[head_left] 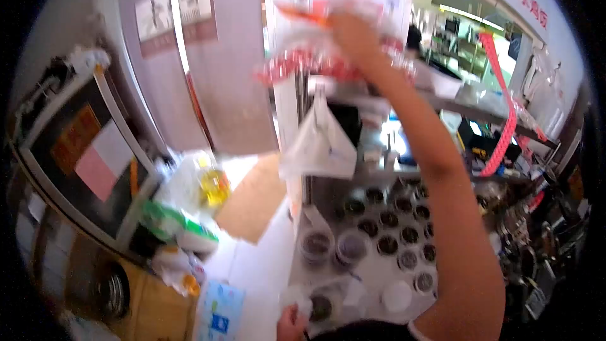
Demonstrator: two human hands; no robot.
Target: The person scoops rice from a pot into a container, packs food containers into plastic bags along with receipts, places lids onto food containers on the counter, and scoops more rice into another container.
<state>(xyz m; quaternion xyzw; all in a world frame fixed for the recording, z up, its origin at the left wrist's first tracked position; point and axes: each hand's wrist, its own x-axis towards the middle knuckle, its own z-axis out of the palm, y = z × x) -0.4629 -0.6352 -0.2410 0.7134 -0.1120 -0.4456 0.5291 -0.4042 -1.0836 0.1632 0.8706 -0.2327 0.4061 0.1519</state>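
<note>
My right hand is raised at the top of the shelf, its fingers smeared by motion. A blurred orange object shows at its fingertips; I cannot tell whether it is held. Red-and-clear plastic packaging lies right beneath this hand. Low in the view, my left hand is closed on the edge of a thin, whitish plastic bag. A cup with dark contents stands at that bag, beside the hand. Two lidded cups stand farther back on the counter.
Several small dark-filled cups stand on the counter at right, near a round white lid. A white bag hangs from the shelf. Cardboard, a yellow oil bottle and a blue tissue pack lie at left.
</note>
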